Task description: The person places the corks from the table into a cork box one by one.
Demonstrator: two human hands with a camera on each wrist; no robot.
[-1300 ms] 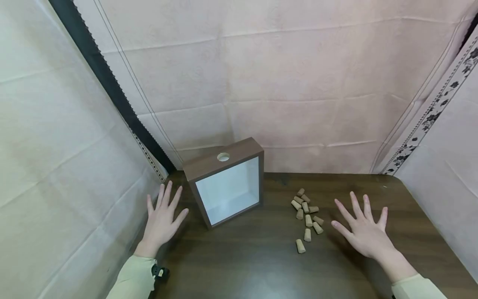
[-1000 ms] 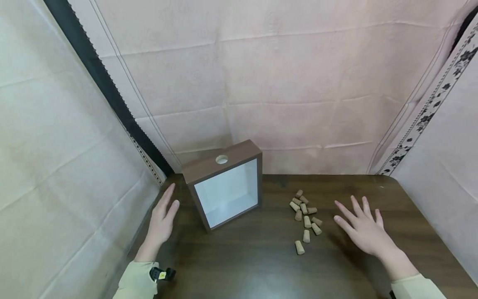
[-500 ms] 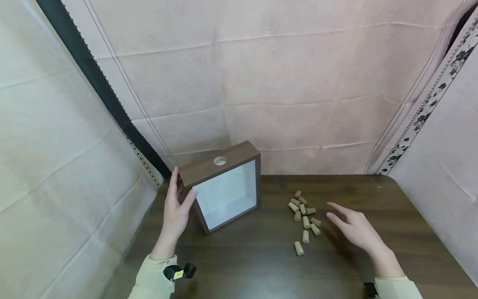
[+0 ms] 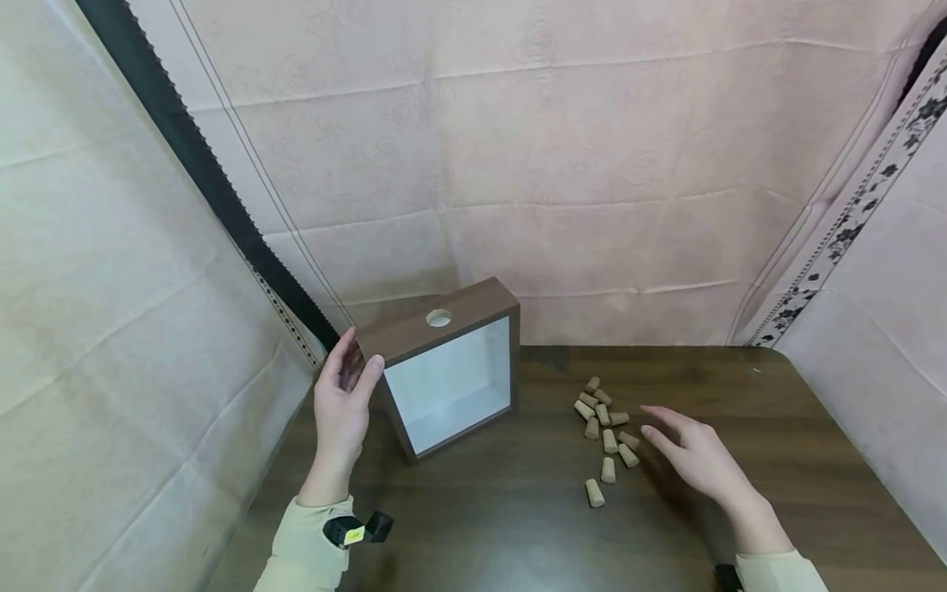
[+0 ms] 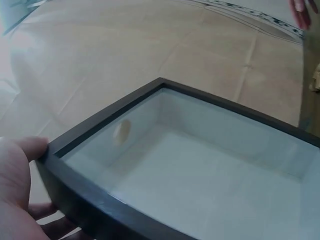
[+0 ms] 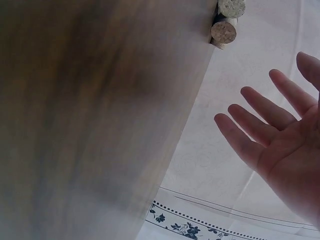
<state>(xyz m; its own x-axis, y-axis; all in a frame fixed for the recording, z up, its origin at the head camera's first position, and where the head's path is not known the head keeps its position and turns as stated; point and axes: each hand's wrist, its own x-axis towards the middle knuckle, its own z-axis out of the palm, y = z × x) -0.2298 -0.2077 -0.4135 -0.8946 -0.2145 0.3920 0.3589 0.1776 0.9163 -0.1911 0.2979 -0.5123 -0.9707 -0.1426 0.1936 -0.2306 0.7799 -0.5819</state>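
A shallow brown box (image 4: 451, 386) with a clear front and a white inside stands upright on the table, turned at an angle. Its top face has a round hole (image 4: 439, 317). My left hand (image 4: 342, 415) grips the box's upper left corner; in the left wrist view the thumb (image 5: 35, 146) lies at the frame's corner and the fingers are around the side. Several tapered corks (image 4: 610, 441) lie loosely grouped right of the box. Just right of them, my right hand (image 4: 695, 456) hovers with relaxed fingers, palm bare in the right wrist view.
The dark wooden table (image 4: 481, 526) has a pale cloth (image 4: 577, 181) hanging behind it and cloths at both sides. One cork (image 4: 595, 493) lies nearest the front, a little apart from the others. Each wrist wears a small black camera.
My left hand has moved right and up from beside the box onto its corner. My right hand has drawn its spread fingers together and shifted left toward the corks.
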